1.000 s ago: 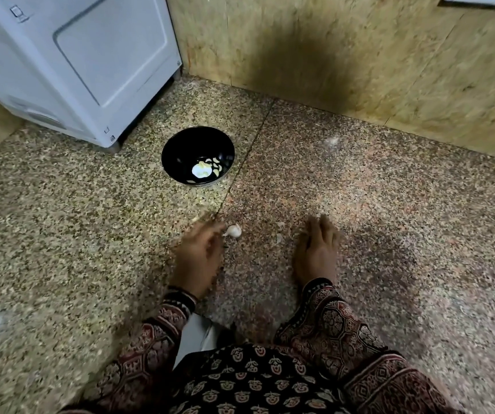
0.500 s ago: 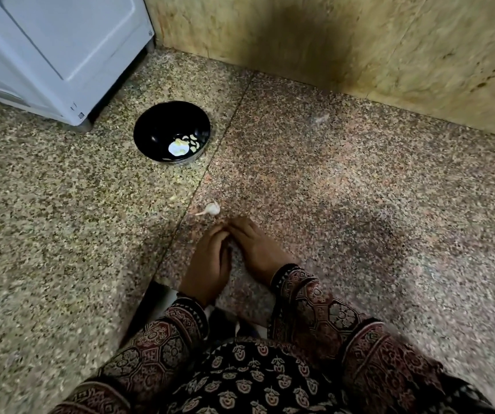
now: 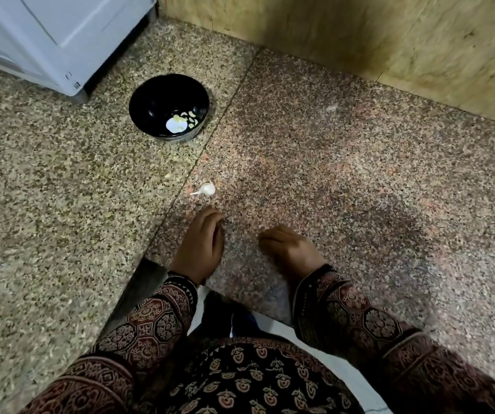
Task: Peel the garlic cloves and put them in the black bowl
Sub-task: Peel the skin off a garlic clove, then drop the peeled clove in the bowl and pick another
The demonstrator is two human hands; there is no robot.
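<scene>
Seen from the head camera, the black bowl [image 3: 150, 115] stands on the speckled stone desk [image 3: 330, 174], far from the person and just in front of the corner of a white appliance [image 3: 61, 31]. Inside it, gathered on the near right of the bottom, lie several pale yellowish peeled cloves [image 3: 192, 118] beside a round white patch [image 3: 176, 125], which may be skin or glare. A single unpeeled garlic piece [image 3: 207, 189] lies on the desk between the bowl and the hands, its thin tail pointing left, touching neither. The left hand [image 3: 201, 243] rests just short of it, its fingers [image 3: 216, 218] curled in toward the thumb; I cannot tell whether they hold anything. The right hand [image 3: 291, 249] sits apart to the right, knuckles up and fingers bent toward the desk, slightly blurred, so its grip cannot be told either. Patterned sleeves [image 3: 150, 324] cover both forearms, and a tan wall [image 3: 359, 40] runs behind the desk.
</scene>
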